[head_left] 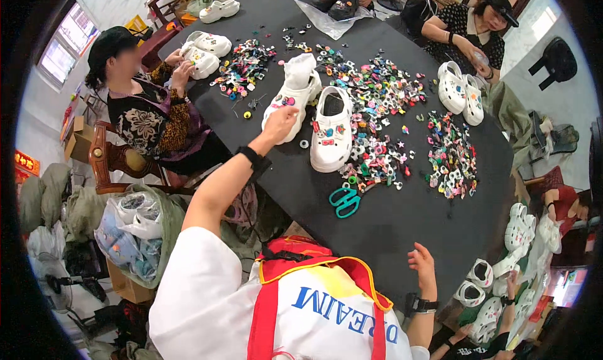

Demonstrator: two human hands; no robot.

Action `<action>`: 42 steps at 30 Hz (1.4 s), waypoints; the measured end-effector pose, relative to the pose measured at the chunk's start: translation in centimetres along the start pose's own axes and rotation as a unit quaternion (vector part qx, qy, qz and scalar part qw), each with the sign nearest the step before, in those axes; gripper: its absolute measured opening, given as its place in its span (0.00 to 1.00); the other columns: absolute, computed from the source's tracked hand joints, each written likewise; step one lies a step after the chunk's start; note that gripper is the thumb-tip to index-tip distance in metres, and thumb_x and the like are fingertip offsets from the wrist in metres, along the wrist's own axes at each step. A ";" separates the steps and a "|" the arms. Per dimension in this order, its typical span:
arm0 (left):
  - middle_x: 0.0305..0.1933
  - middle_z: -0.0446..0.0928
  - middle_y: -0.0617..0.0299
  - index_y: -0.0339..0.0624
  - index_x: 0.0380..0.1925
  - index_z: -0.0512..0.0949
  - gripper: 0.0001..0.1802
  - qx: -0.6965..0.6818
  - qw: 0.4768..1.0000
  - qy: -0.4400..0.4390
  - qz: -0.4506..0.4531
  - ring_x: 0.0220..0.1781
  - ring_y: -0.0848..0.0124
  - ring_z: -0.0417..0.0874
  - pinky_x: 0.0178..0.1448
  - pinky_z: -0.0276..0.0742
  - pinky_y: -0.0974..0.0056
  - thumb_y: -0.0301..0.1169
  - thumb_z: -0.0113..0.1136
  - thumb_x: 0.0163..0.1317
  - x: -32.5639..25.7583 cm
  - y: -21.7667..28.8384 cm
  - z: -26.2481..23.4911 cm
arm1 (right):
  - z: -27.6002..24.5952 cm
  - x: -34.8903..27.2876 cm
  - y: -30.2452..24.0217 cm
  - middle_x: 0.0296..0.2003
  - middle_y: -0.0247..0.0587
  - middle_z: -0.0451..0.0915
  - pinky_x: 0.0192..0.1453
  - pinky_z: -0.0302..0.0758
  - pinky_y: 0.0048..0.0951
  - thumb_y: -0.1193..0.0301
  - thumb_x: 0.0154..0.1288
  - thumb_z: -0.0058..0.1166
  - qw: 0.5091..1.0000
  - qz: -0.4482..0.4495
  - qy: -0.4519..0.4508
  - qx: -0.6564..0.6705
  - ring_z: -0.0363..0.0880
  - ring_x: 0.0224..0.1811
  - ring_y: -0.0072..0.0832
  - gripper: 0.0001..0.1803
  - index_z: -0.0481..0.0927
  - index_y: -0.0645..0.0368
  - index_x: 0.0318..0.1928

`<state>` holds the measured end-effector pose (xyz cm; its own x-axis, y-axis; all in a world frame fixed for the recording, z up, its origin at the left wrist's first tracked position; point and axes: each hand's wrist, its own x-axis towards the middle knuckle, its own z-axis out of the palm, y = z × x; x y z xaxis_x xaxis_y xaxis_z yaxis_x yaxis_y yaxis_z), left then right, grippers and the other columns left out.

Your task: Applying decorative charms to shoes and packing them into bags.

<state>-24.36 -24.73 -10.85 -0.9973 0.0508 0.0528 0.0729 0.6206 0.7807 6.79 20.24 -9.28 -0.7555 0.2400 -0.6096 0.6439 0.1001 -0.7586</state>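
Two white clogs stand before me on the black table. The left clog [280,134] has colourful charms on its upper and white stuffing in its foot opening. My left hand [279,124] rests at this clog's upper, fingers drawn together beside a pink-and-dark charm [288,101]. Whatever may be between the fingertips is too small to make out. Close by on the right, the other clog [331,130] carries several charms, and its opening faces away from me. My right hand [423,262] hovers at the table's near right edge, fingers apart, holding nothing.
Piles of small colourful shoe charms [377,96] spread across the table [389,228]. Teal-handled scissors [345,202] lie nearer me. More white clogs [460,92] stand at the right. A person [151,109] at the left handles another clog; others sit around.
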 end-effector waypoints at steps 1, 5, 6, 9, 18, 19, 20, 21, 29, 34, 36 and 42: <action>0.40 0.76 0.52 0.41 0.43 0.74 0.17 0.079 0.996 0.011 0.047 0.43 0.57 0.76 0.47 0.71 0.60 0.29 0.48 0.50 1.3 0.4 -0.8 | 1.0 0.0 -0.3 0.36 0.33 0.75 0.34 0.69 0.17 0.66 0.62 0.46 1.000 -0.002 -0.001 0.006 0.70 0.31 0.16 0.21 0.67 0.59 0.55; 0.52 0.68 0.59 0.51 0.53 0.65 0.27 0.222 0.956 0.061 0.180 0.56 0.59 0.64 0.52 0.63 0.50 0.29 0.51 0.48 6.1 -0.6 -1.2 | 4.3 0.3 -1.8 0.35 0.34 0.75 0.34 0.69 0.16 0.66 0.62 0.46 1.000 0.007 0.001 0.019 0.70 0.31 0.15 0.21 0.66 0.59 0.55; 0.52 0.68 0.59 0.51 0.53 0.65 0.27 0.218 0.958 0.052 0.181 0.56 0.59 0.64 0.52 0.63 0.50 0.29 0.51 0.48 7.0 -0.8 -1.0 | 5.0 0.6 -2.4 0.35 0.34 0.75 0.34 0.69 0.16 0.66 0.62 0.46 1.000 0.009 -0.001 0.017 0.70 0.30 0.15 0.21 0.66 0.59 0.55; 0.50 0.70 0.60 0.58 0.55 0.63 0.30 0.360 0.910 -0.059 0.199 0.56 0.62 0.65 0.53 0.58 0.48 0.29 0.53 0.47 9.0 0.3 -0.8 | 6.1 1.6 -3.2 0.35 0.33 0.75 0.33 0.68 0.16 0.68 0.62 0.46 0.999 0.005 -0.003 0.039 0.70 0.30 0.15 0.21 0.65 0.61 0.56; 0.35 0.79 0.61 0.59 0.48 0.71 0.30 0.314 0.898 -0.228 0.205 0.44 0.62 0.76 0.52 0.56 0.54 0.23 0.53 0.40 10.2 2.6 -1.5 | 9.4 3.6 -6.9 0.37 0.32 0.75 0.38 0.67 0.18 0.66 0.63 0.46 0.999 0.023 -0.020 -0.041 0.69 0.33 0.15 0.22 0.66 0.58 0.56; 0.34 0.79 0.61 0.60 0.49 0.70 0.31 0.305 0.889 -0.235 0.247 0.45 0.62 0.76 0.52 0.56 0.55 0.23 0.53 0.39 9.7 2.4 -1.3 | 9.7 3.7 -7.3 0.37 0.31 0.75 0.39 0.67 0.18 0.65 0.63 0.46 0.998 0.023 -0.026 -0.046 0.69 0.34 0.15 0.21 0.66 0.58 0.56; 0.34 0.79 0.61 0.61 0.51 0.69 0.33 0.295 0.879 -0.240 0.289 0.45 0.61 0.76 0.52 0.57 0.55 0.23 0.53 0.39 9.2 2.4 -1.1 | 9.8 3.9 -7.4 0.37 0.31 0.75 0.39 0.67 0.18 0.65 0.63 0.46 0.998 0.025 -0.028 -0.050 0.69 0.34 0.15 0.21 0.66 0.58 0.56; 0.36 0.79 0.60 0.63 0.53 0.68 0.34 0.294 0.874 -0.266 0.280 0.45 0.60 0.76 0.52 0.57 0.53 0.23 0.52 0.40 8.7 2.7 -0.8 | 10.0 4.2 -7.2 0.37 0.31 0.75 0.39 0.67 0.18 0.65 0.63 0.46 0.998 0.025 -0.038 -0.049 0.69 0.34 0.15 0.21 0.66 0.57 0.56; 0.34 0.77 0.56 0.52 0.46 0.72 0.31 0.299 0.857 -0.389 0.155 0.40 0.57 0.76 0.45 0.56 0.49 0.51 0.61 0.40 7.1 6.9 0.7 | 11.4 5.4 -4.7 0.37 0.32 0.75 0.39 0.67 0.19 0.65 0.63 0.46 0.996 0.005 -0.082 -0.027 0.70 0.35 0.16 0.21 0.67 0.57 0.55; 0.27 0.78 0.57 0.47 0.26 0.78 0.23 0.319 0.886 -0.302 0.149 0.37 0.58 0.77 0.44 0.52 0.49 0.52 0.62 0.35 6.8 6.4 2.8 | 11.5 3.9 -2.4 0.38 0.33 0.75 0.39 0.67 0.20 0.65 0.63 0.45 0.997 -0.002 -0.072 0.012 0.70 0.35 0.17 0.20 0.67 0.57 0.55; 0.24 0.77 0.58 0.47 0.24 0.78 0.21 0.294 0.893 -0.296 0.169 0.35 0.60 0.77 0.44 0.52 0.50 0.50 0.63 0.34 7.2 6.6 2.3 | 10.9 2.8 -1.6 0.38 0.33 0.75 0.39 0.67 0.19 0.65 0.63 0.45 0.998 -0.003 -0.056 0.025 0.70 0.35 0.17 0.20 0.67 0.57 0.55; 0.26 0.77 0.63 0.49 0.25 0.78 0.11 0.369 0.725 -0.290 0.504 0.36 0.61 0.77 0.46 0.57 0.51 0.38 0.58 0.37 3.1 18.3 3.3 | 7.4 -2.3 -2.6 0.38 0.33 0.75 0.39 0.67 0.19 0.67 0.62 0.46 0.996 -0.046 0.053 0.048 0.70 0.35 0.18 0.20 0.68 0.57 0.54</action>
<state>-26.11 -10.63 1.58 -0.2790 0.9575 -0.0729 0.9603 0.2774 -0.0309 5.98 12.25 -7.57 -0.7907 0.3350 -0.5124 0.5537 0.0340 -0.8320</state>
